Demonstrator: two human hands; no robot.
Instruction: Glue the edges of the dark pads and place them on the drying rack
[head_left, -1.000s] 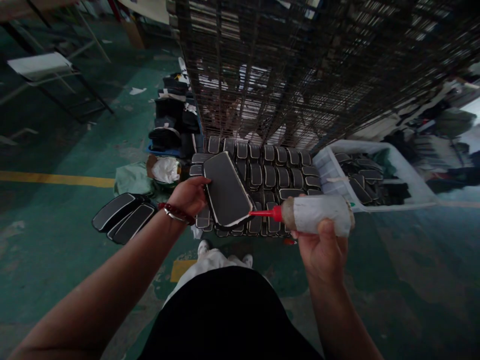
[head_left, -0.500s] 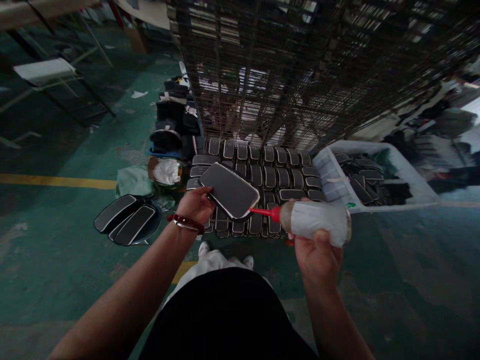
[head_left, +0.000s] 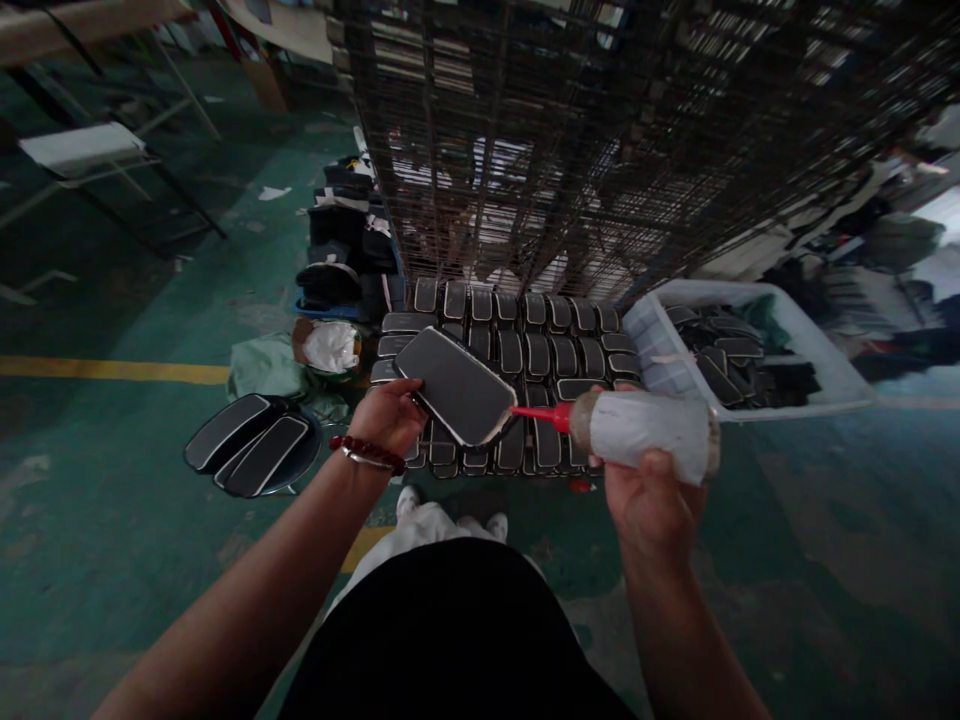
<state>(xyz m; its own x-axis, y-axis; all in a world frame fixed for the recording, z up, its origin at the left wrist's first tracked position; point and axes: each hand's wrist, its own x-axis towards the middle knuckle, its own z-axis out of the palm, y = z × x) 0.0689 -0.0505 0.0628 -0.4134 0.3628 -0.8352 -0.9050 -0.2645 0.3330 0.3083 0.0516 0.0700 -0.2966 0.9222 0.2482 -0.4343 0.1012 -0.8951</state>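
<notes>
My left hand (head_left: 393, 418) pinches the left edge of a dark, flat piece with rounded corners and a pale rim (head_left: 457, 385), tilted in front of me. Lying on its side in my right hand (head_left: 654, 490) is a white-wrapped bottle (head_left: 649, 430). The bottle's red nozzle (head_left: 544, 413) points left, and its tip is at the right corner of the dark piece. Whether the tip touches the rim I cannot tell. Rows of similar dark pieces (head_left: 536, 355) are laid out beneath.
A tall wire rack (head_left: 510, 130) rises behind the rows. At the right stands a white bin (head_left: 832, 385) with dark pieces inside. On the left, a round stool (head_left: 319, 455) bears several dark pieces, near a green cloth bag (head_left: 262, 362) and black bundles (head_left: 334, 225).
My right hand and the bottle have moved right and slightly up. The nozzle tip has gone from the lower right edge of the dark piece to its right corner.
</notes>
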